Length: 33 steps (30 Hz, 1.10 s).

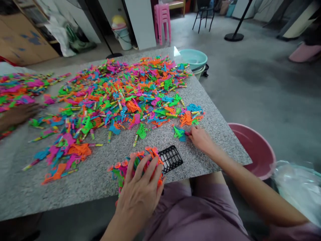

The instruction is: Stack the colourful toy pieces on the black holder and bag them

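My left hand (pixel 141 187) lies with spread fingers over a row of bright plastic pieces with round orange ends (pixel 147 150), near the table's front edge. These pieces stand packed close together on the left part of a black plastic rack (pixel 172 159), whose right part shows bare slots. To the right, my right hand (pixel 200 139) is closed on the thin end of a small plastic toy (pixel 179 132) with green and blue flat parts. Beyond both hands spreads a large heap of similar toys (pixel 132 90) in orange, green, pink and blue, with printed tubes among them.
The speckled stone table (pixel 100 177) has its right corner near my right forearm. A co-worker's hand (pixel 22 115) reaches in at the left. A pink basin (pixel 250 147) and clear plastic bags (pixel 298 187) are at the right; a turquoise basin (pixel 193 58) stands beyond the table.
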{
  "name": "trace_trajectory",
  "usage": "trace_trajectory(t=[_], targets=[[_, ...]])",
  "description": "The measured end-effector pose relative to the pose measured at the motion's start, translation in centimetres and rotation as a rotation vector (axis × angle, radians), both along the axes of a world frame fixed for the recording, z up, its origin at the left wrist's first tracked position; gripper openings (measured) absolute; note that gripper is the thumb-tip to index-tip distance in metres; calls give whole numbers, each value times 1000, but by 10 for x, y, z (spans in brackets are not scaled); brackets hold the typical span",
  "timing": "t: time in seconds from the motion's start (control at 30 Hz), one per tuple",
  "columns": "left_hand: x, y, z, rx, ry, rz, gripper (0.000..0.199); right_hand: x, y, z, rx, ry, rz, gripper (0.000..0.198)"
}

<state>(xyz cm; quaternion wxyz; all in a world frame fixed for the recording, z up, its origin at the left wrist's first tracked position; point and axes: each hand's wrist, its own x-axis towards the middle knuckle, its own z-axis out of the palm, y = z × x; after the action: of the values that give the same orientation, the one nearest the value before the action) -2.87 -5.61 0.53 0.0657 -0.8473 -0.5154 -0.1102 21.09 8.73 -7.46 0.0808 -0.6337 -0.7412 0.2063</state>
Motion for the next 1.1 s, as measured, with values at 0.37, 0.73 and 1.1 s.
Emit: trace_trajectory(t=[0.37,0.73,1.1], targets=[[0,4,2,-166,45,8,32,-34,-74,-6,-373,786,17,13],[-2,3,0,-166,92,-56,32,-70,-101,-19,-132,470,219,10],[6,7,3,-145,51,1,47,-91,-105,2,-120,83,430,29]])
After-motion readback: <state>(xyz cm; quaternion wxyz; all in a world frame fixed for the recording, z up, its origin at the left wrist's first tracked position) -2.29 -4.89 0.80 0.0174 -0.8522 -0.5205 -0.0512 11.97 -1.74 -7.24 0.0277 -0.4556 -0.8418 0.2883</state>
